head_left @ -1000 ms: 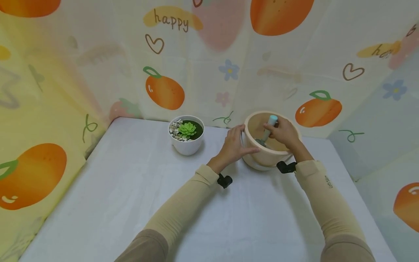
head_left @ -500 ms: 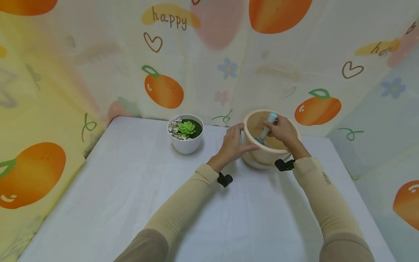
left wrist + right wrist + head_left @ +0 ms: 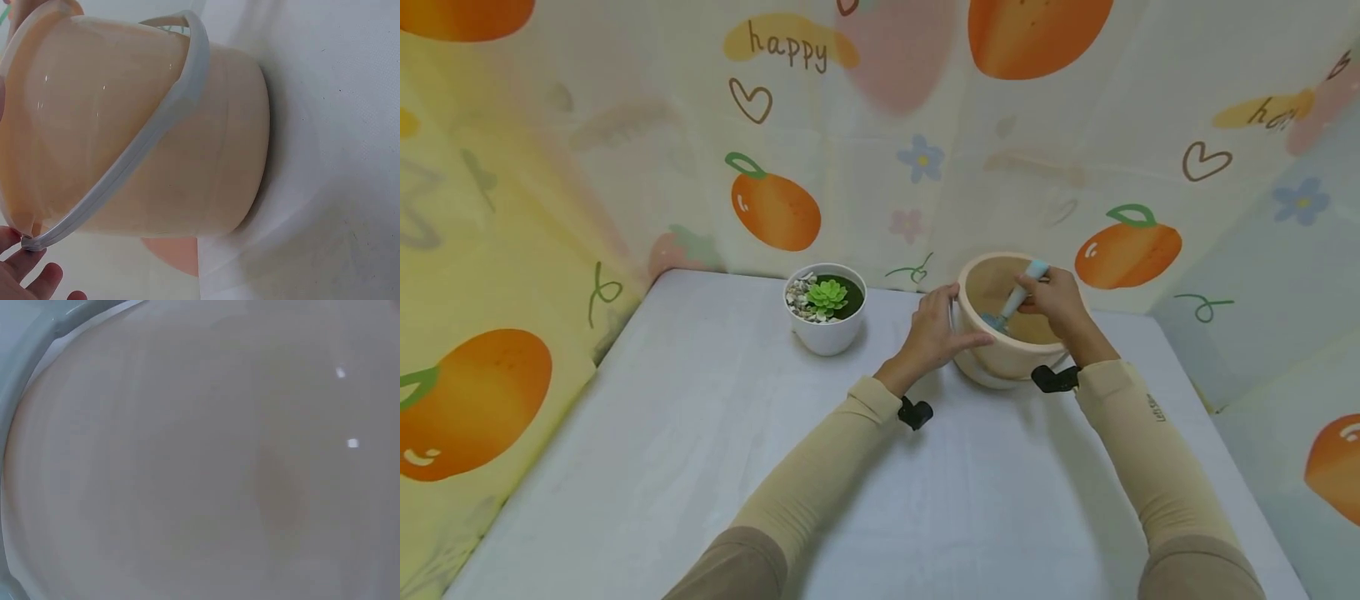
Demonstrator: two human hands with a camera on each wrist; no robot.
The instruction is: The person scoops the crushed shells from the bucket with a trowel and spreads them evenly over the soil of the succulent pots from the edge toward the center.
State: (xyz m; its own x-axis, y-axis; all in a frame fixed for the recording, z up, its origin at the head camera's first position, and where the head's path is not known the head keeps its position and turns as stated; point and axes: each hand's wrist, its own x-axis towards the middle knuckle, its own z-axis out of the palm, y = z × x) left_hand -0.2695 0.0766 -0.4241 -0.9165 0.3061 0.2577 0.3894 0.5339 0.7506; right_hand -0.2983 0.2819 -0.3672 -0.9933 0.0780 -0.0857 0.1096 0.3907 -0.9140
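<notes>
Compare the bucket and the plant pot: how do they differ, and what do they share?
Colour and size: the bucket is peach and looks larger; the plant pot is white and smaller.
Contents: the bucket holds the lower end of a tool gripped by the right hand; the plant pot holds a green succulent and pebbles.
Contact: the left hand holds the bucket; neither hand touches the plant pot.
Shared: both are round and stand on the white table.

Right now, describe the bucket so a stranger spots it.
On the white table, look right of centre at the far edge. The peach bucket stands there, the left hand on its rim. Unlike the smaller white plant pot, it has a grey carrying handle.
</notes>
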